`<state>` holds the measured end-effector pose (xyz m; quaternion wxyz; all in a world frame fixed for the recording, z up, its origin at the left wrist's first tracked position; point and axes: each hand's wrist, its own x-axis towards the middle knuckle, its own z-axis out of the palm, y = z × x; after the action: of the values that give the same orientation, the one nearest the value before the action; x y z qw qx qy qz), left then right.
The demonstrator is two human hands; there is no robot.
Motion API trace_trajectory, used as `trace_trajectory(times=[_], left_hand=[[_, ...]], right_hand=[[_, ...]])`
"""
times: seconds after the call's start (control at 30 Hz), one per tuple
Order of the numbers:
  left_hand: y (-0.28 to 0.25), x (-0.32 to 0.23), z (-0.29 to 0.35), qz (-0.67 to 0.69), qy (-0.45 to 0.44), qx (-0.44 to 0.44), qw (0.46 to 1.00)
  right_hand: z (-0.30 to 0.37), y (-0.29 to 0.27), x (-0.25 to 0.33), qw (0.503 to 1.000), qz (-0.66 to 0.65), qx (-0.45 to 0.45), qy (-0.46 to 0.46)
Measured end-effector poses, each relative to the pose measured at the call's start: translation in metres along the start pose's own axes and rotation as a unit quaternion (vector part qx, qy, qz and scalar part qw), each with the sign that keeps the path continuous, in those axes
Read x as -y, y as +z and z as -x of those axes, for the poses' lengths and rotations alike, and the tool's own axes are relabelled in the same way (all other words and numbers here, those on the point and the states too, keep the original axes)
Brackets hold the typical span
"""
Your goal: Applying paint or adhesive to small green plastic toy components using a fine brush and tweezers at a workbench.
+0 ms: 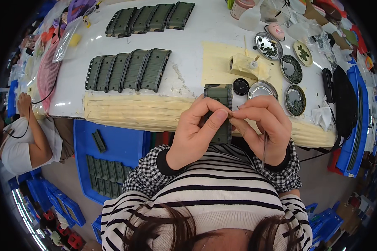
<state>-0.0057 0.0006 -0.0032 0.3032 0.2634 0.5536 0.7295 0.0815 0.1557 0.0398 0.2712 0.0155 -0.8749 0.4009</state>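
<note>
Table edge [113, 113] borders both hands' [197, 134] green part [218, 97].

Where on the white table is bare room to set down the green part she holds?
Bare white table lies between the two rows of green parts and the yellow sheet. The right side is crowded with round paint tins and clutter.

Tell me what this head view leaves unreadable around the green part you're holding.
- Green ridged part, head view: its middle is covered by the left hand and right hand.
- Pinch point: whatever sits between the fingertips is too small to see.
- Thin brush handle: its tip is hidden behind the right hand.
- Round tins: contents blurred.
</note>
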Motion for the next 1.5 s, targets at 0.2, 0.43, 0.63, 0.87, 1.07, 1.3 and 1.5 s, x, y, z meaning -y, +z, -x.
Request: trace_trajectory(times=[0.2,0.43,0.63,0.87,1.07,1.3,1.5], left_hand=[[0.0,-0.002,0.003,-0.012,-0.003,-0.009,1.0],[-0.003,-0.004,0.004,-0.061,0.007,0.024,0.998],[0.003,0.0,0.004,-0.012,0.011,-0.012,1.0],[0.002,-0.001,0.004,-0.013,-0.002,0.0,1.0],[0.004,0.002,0.003,-0.036,0.041,-0.01,0.998],[0.018,-0.012,0.008,0.083,0.0,-0.04,0.996],[0.008,-0.01,0.008,-0.06,0.035,0.029,0.997]], right_hand=[[-0.001,0.004,-0.003,0.992,0.074,-0.025,-0.099],[0.003,0.006,-0.006,0.979,0.128,-0.053,-0.148],[0.006,0.003,-0.009,0.973,0.151,-0.041,-0.173],[0.012,0.001,-0.008,0.98,0.13,-0.044,-0.145],[0.01,0.002,-0.005,0.975,0.147,-0.041,-0.159],[0.005,-0.007,-0.008,0.984,0.139,-0.062,-0.091],[-0.001,-0.01,-0.016,0.985,0.134,-0.056,-0.094]])
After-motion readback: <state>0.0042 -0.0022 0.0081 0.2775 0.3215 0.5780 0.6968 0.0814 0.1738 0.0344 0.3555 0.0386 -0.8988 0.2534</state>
